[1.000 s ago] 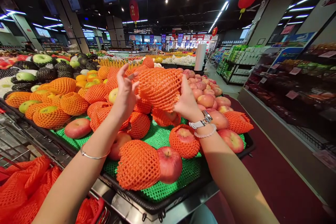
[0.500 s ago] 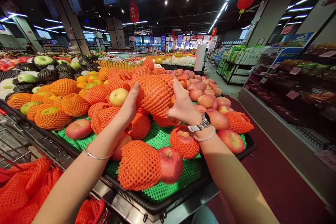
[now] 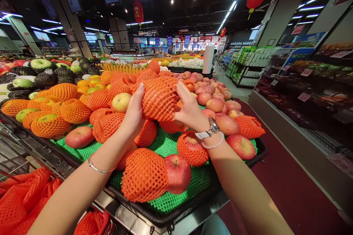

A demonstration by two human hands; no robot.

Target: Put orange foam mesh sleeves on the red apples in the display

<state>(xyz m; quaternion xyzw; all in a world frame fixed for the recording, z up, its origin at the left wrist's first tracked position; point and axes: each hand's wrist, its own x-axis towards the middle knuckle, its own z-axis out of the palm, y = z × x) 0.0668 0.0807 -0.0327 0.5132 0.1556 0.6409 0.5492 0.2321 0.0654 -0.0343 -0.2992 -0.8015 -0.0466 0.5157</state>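
Note:
Between my two hands is an apple in an orange foam net (image 3: 159, 99), raised over the display tray. My left hand (image 3: 134, 114) grips its left side, thumb up along the net. My right hand (image 3: 191, 109), with a watch and a beaded bracelet at the wrist, holds its right end, fingers partly hidden behind it. The net covers the fruit almost wholly. Nearer to me, a bare red apple (image 3: 178, 174) touches a netted apple (image 3: 145, 175) on the green mat (image 3: 167, 200). Another netted apple (image 3: 192, 148) lies below my right hand.
Bare apples (image 3: 216, 105) are heaped at the right and netted fruit (image 3: 75, 111) at the left. A black tray rim (image 3: 154, 220) borders the mat. At lower left, a shopping cart (image 3: 16, 147) holds loose orange nets (image 3: 24, 198). A shelf unit (image 3: 292, 80) stands across the aisle.
The right fingers have closed in over the end of the net. Both hands still hold the netted apple, and the whole view has shifted slightly.

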